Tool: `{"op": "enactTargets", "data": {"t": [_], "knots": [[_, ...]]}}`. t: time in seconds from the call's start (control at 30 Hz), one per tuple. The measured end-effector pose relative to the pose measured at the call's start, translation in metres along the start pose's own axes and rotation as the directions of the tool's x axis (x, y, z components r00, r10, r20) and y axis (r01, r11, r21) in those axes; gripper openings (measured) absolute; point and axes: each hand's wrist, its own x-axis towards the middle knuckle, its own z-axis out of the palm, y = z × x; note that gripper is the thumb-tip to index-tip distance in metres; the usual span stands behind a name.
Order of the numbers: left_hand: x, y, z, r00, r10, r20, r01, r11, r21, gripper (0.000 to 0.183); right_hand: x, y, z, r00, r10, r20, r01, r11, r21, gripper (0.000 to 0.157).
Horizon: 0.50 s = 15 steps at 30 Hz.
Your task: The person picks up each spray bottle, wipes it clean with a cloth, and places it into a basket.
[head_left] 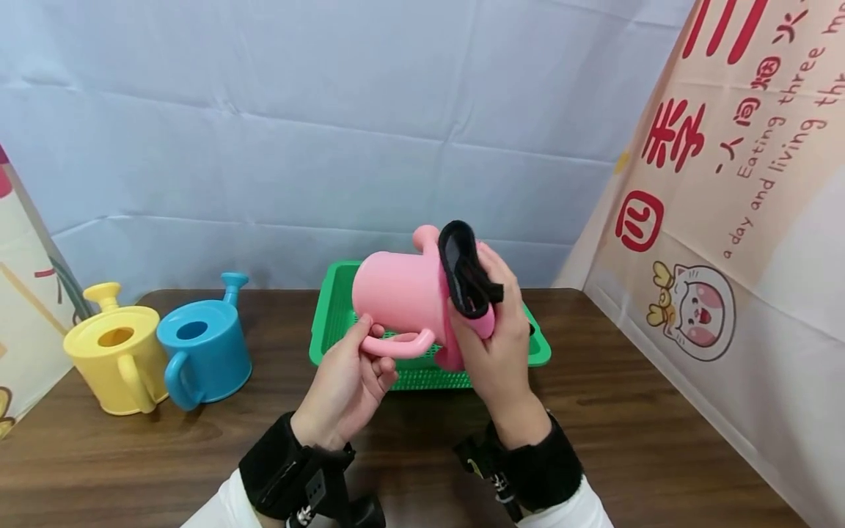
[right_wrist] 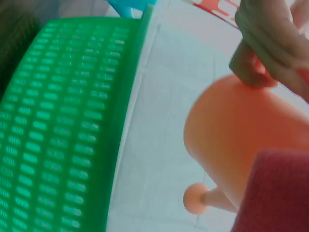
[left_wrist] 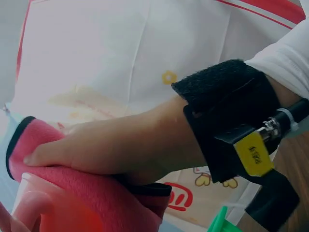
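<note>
A pink watering can (head_left: 399, 290) lies tipped on its side in the air over the green basket (head_left: 323, 323), its base toward the left. My left hand (head_left: 346, 385) holds it at the base and handle, thumb on the wall near the base edge. My right hand (head_left: 491, 352) grips a pink cloth (left_wrist: 96, 193) with black edging, pressed against the can's top end. In the right wrist view the can's spout (right_wrist: 195, 198) points down and left. The cloth covers the can's top opening in the head view.
A yellow watering can (head_left: 115, 359) and a blue watering can (head_left: 211, 352) stand side by side at the left of the wooden table (head_left: 634, 440). A pale blue curtain (head_left: 330, 147) hangs behind, and a printed cloth (head_left: 726, 220) hangs at the right.
</note>
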Motion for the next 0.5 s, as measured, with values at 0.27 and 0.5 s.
{"op": "enactTargets", "data": {"t": [0.27, 0.5], "knots": [[0.0, -0.001, -0.008, 0.999, 0.031, 0.012, -0.031, 0.999, -0.028, 0.025, -0.007, 0.0, 0.011, 0.982, -0.189, -0.002, 0.189, 0.981, -0.051, 0.054], [0.002, -0.008, -0.003, 1.0, -0.004, 0.027, 0.003, 0.999, 0.032, 0.024, -0.003, 0.006, 0.0, 0.995, 0.056, -0.084, -0.049, 0.995, 0.084, 0.045]]}}
